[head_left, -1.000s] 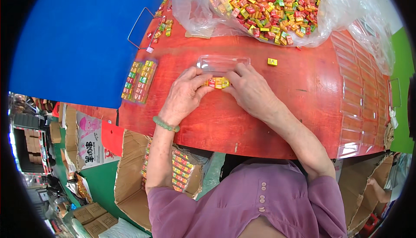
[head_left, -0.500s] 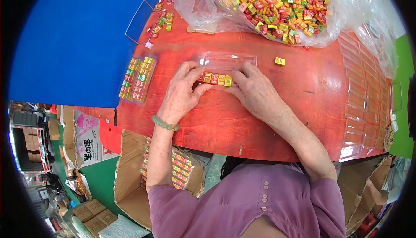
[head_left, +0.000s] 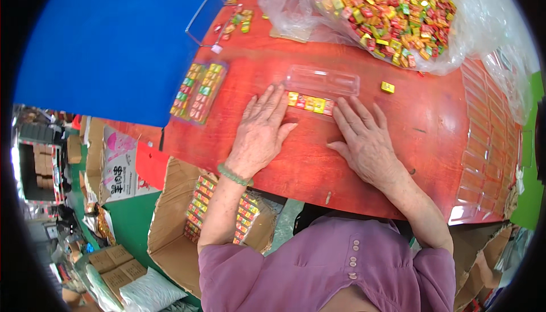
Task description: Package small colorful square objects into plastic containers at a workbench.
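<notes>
A short row of small red and yellow wrapped blocks [head_left: 310, 103] lies along the near side of a clear plastic tray [head_left: 323, 79]; whether it sits inside the tray I cannot tell. At the row's left end, my left hand [head_left: 263, 133] rests open, fingers stretched forward and thumb out. My right hand [head_left: 364, 144] lies open by the right end, its fingertips close to the last block. Neither hand holds anything. One loose yellow block [head_left: 388, 87] lies to the right, beyond my right hand.
An open plastic bag heaped with coloured blocks [head_left: 398, 16] stands at the far side. A filled tray [head_left: 199, 93] lies left, near a blue panel [head_left: 108, 45]. Stacked clear trays [head_left: 486, 153] line the right edge. Below the table's left side, a cardboard box [head_left: 168, 232] holds filled trays.
Both hands have let go of the row's ends and opened, fingers now stretched flat. The row's colour order looks different. The whole view has shifted slightly.
</notes>
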### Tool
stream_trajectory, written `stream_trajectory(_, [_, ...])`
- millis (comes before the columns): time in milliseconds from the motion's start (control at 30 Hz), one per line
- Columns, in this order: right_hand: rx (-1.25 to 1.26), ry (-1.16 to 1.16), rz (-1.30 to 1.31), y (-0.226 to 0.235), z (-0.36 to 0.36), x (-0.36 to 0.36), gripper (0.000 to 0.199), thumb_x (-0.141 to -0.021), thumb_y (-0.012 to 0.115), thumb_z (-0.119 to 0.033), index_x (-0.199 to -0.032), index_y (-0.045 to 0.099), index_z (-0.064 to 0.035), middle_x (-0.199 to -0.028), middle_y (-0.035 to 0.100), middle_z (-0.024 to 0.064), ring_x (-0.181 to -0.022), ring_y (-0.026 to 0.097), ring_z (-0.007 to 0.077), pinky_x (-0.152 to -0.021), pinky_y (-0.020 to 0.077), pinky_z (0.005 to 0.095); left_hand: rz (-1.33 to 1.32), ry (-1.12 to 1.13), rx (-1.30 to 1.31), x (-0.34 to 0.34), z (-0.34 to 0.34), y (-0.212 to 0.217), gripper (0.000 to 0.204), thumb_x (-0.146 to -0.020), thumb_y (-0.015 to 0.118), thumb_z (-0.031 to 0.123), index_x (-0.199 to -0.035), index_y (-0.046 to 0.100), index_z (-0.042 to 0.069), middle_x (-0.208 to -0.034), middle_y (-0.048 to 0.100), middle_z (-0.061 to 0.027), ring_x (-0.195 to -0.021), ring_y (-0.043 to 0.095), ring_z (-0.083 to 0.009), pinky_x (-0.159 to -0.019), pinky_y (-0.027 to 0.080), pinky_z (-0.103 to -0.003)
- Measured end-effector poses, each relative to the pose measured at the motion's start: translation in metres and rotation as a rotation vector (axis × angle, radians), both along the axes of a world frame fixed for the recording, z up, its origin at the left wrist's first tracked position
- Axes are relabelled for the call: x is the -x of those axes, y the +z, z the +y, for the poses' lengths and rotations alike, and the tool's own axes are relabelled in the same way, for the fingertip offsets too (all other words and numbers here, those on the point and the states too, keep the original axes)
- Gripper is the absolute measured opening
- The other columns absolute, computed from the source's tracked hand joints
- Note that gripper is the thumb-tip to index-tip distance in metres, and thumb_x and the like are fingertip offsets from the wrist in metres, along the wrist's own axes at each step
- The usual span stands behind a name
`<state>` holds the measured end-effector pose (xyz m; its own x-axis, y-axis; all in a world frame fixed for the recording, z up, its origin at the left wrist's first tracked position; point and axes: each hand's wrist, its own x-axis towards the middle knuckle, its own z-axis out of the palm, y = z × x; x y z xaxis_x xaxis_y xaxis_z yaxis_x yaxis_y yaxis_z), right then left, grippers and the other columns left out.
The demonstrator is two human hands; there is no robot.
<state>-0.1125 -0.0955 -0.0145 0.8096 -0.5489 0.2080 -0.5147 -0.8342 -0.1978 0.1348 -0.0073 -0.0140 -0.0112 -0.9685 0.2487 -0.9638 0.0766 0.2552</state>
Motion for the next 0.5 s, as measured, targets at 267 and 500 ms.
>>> stream_trajectory(267, [-0.072,0.194,-0.067,-0.005,0.001,0.009,0.040,-0.094,0.064,-0.010,-0.133,0.064,-0.0008,-0.148,0.056,0.0127,-0.142,0.047,0.0326,-0.117,0.0371,0.0498,0.131,-0.032,0.070,0.006,0.012,0.002,0.050,-0.091,0.074,0.020,-0.133,0.060,-0.003,-0.145,0.055,-0.0215,-0.140,0.047,-0.0377,-0.115,0.041,-0.047])
stream_trajectory(500, [-0.209,0.315,-0.136,0.009,-0.004,-0.011,0.047,-0.081,0.062,0.004,-0.128,0.066,0.0008,-0.143,0.059,0.0147,-0.140,0.049,0.0350,-0.115,0.0411,0.0487,0.193,0.065,0.055,0.003,0.047,0.014,0.058,-0.079,0.085,0.020,-0.128,0.065,-0.001,-0.119,0.062,-0.0179,-0.109,0.060,-0.0370,-0.095,0.051,-0.046])
